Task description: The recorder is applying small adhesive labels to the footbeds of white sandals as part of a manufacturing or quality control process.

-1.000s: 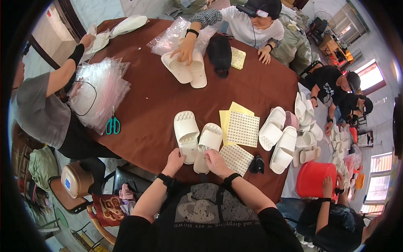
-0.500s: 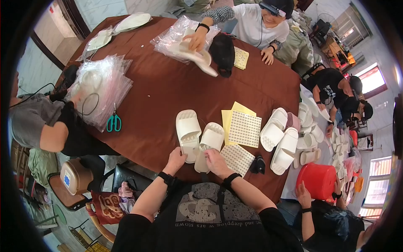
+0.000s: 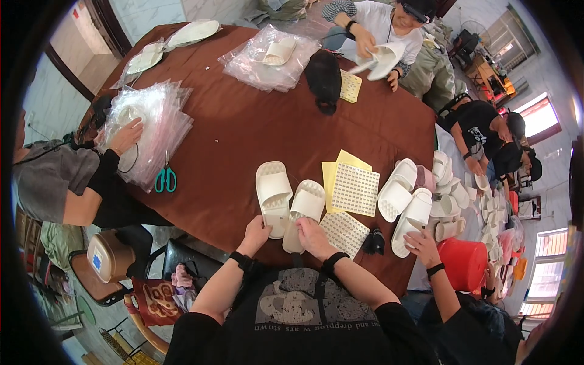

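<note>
Side by side on the brown cloth lie two white slippers, heels toward me. My left hand (image 3: pixel 258 235) is closed at the left edge of the heel of the left slipper (image 3: pixel 274 193). My right hand (image 3: pixel 315 236) rests on the heel of the right slipper (image 3: pixel 308 199), its fingers pressed together against the inner edge. Whether a small sticker is under those fingertips is hidden. Just right of them are a printed sticker sheet (image 3: pixel 354 190) on yellow backing and a second sticker sheet (image 3: pixel 345 232).
Another white pair (image 3: pixel 396 190) lies right of the sheets, with a co-worker's hand (image 3: pixel 423 244) at its near slipper. A small black object (image 3: pixel 374 241), teal scissors (image 3: pixel 165 180), clear plastic bags (image 3: pixel 161 121) and a black cap-like object (image 3: pixel 323 82) are also about. A red stool (image 3: pixel 462 263) stands at right.
My hands stay almost where they were. The person opposite has lifted slippers off the bags toward themselves. At right, a co-worker's hand has moved from the red stool to the near slipper.
</note>
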